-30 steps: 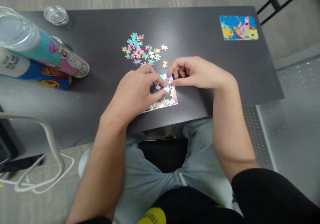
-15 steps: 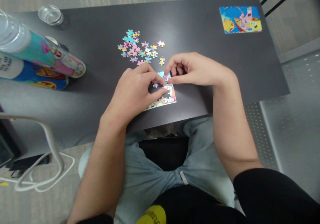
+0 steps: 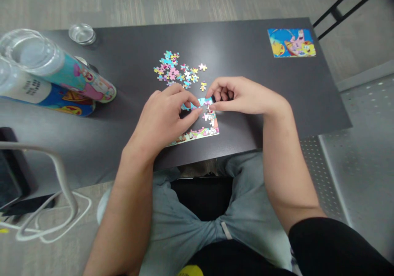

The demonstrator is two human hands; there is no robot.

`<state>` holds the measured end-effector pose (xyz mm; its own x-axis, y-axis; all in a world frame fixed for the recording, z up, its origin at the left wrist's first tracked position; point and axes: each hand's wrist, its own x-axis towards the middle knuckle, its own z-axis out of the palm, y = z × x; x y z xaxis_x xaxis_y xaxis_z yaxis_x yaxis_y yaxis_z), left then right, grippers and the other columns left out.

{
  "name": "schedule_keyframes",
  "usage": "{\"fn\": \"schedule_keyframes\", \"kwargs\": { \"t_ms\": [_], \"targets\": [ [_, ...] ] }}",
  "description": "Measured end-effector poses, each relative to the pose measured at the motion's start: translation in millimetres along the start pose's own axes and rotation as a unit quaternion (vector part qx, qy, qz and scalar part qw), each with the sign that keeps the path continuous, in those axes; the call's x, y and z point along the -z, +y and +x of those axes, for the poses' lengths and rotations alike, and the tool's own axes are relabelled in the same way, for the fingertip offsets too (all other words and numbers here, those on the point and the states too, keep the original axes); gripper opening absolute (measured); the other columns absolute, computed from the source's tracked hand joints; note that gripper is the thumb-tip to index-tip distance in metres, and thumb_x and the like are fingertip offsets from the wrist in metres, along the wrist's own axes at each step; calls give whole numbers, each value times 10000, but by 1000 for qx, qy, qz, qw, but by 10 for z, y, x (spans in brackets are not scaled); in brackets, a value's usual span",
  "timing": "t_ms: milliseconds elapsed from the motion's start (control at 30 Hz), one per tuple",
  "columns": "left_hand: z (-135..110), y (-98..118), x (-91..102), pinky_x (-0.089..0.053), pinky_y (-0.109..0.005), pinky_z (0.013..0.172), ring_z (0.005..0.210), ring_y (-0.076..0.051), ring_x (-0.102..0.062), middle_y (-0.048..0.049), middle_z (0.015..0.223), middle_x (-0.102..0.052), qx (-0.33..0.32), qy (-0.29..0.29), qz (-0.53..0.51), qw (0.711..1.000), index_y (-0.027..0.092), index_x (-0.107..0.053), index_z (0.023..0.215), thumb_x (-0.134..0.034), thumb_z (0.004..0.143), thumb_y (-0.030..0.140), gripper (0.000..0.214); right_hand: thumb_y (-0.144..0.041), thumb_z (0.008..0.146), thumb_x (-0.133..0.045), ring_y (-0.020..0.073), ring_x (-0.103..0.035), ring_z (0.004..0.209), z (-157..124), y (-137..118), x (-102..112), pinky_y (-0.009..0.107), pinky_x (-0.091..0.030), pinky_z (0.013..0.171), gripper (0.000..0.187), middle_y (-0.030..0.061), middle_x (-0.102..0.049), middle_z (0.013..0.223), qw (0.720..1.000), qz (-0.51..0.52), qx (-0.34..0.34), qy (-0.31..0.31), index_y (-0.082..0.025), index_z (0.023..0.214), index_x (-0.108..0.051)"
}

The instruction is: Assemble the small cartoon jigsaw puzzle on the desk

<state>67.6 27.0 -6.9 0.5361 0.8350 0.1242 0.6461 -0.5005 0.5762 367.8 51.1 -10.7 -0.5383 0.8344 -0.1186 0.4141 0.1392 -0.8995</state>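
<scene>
A partly joined jigsaw puzzle [image 3: 212, 129] lies near the table's front edge, its border in place around a dark gap. My left hand [image 3: 168, 118] reaches over its left side, thumb and forefinger closed in a pinch above the gap. A small puzzle piece seems to be between those fingertips, mostly hidden. On the puzzle's upper right edge, my right hand [image 3: 237, 95] has thumb and forefinger against the border pieces, its other fingers curled. Just beyond the hands is a pile of loose puzzle pieces [image 3: 172, 71], with a yellowish piece [image 3: 203, 86] lying apart.
A finished picture puzzle [image 3: 292, 43] lies at the far right of the dark table [image 3: 234, 50]. Two clear cylinders with cartoon prints [image 3: 89, 81] stand at left, near a round clear lid [image 3: 82, 34]. A white cable [image 3: 63, 177] loops at lower left.
The view has shifted, so the table sits lower in the picture. My left fingertips have moved slightly left over the gap; a piece seen beneath them before is now hidden. My right hand stays at the edge.
</scene>
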Motion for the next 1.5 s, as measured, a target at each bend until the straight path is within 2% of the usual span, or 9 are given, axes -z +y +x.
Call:
{"fn": "schedule_keyframes", "kwargs": {
  "t_ms": [100,233,300,533,633,767,1067,1333,1500],
  "targets": [
    [-15,-50,69,-553,-444,890,1000,-286,-798,-63,1140,-870,5,16,-15,1000,263,-871,1090,-820,1126,308,77,-490,1005,-1051,198,-588,792,-5,16,22,366,-464,736,322,-39,-682,844,999,-1,-18,37,-279,1115,-834],
    [-5,-68,118,-554,-445,908,1001,-287,-803,-51,1058,-855,12,29,-40,999,260,-824,1043,-758,1141,304,126,-424,1053,-954,205,-594,805,56,31,119,382,-473,776,218,-8,-715,874,978,-65,-17,197,-267,1040,-803],
    [10,-62,121,-545,-442,900,983,-284,-798,-45,1036,-848,12,30,-49,998,262,-816,1025,-748,1134,306,135,-356,1048,-930,213,-602,813,131,-7,164,397,-493,809,154,3,-745,900,966,-111,-23,234,-264,1047,-807],
    [-10,-155,229,-493,-416,817,883,-259,-754,-29,989,-830,40,49,-56,996,266,-816,986,-772,1107,334,146,-175,1026,-926,297,-752,1001,556,-164,-18,476,-598,1001,147,50,-813,1070,952,-244,-23,183,-272,1127,-882],
    [-71,-227,337,-492,-408,804,869,-251,-742,-29,990,-832,68,67,-41,995,268,-828,996,-767,1108,322,139,-169,1063,-924,330,-800,1103,684,-126,-162,529,-632,1107,144,78,-823,1207,948,-263,-14,177,-283,1149,-903],
    [-129,-269,424,-505,-407,817,881,-251,-750,-31,995,-831,87,69,-29,993,271,-831,1006,-760,1111,302,131,-151,1063,-963,359,-816,1197,750,-55,-261,564,-639,1190,182,79,-814,1199,948,-261,-9,184,-284,1165,-893],
    [-164,-256,436,-485,-402,797,857,-250,-724,-28,985,-810,95,61,-26,993,277,-853,1034,-772,1120,279,117,-113,1037,-937,299,-764,1061,808,-71,-253,517,-638,1114,182,87,-823,1168,961,-213,-16,175,-264,1085,-848],
    [-155,-232,415,-535,-418,835,892,-268,-718,-34,943,-769,95,62,-33,993,286,-872,1116,-801,1153,385,127,-165,978,-917,254,-704,998,754,-147,-297,441,-599,1007,202,47,-831,1135,973,-172,-28,153,-253,1112,-795],
    [-128,-239,397,-590,-449,875,932,-293,-727,-56,963,-779,97,60,-58,992,287,-883,1100,-852,1127,395,116,-417,1049,-992,294,-738,1024,614,-320,-267,435,-616,931,275,62,-852,1177,978,-146,-47,144,-292,1239,-837]
  ]
}}
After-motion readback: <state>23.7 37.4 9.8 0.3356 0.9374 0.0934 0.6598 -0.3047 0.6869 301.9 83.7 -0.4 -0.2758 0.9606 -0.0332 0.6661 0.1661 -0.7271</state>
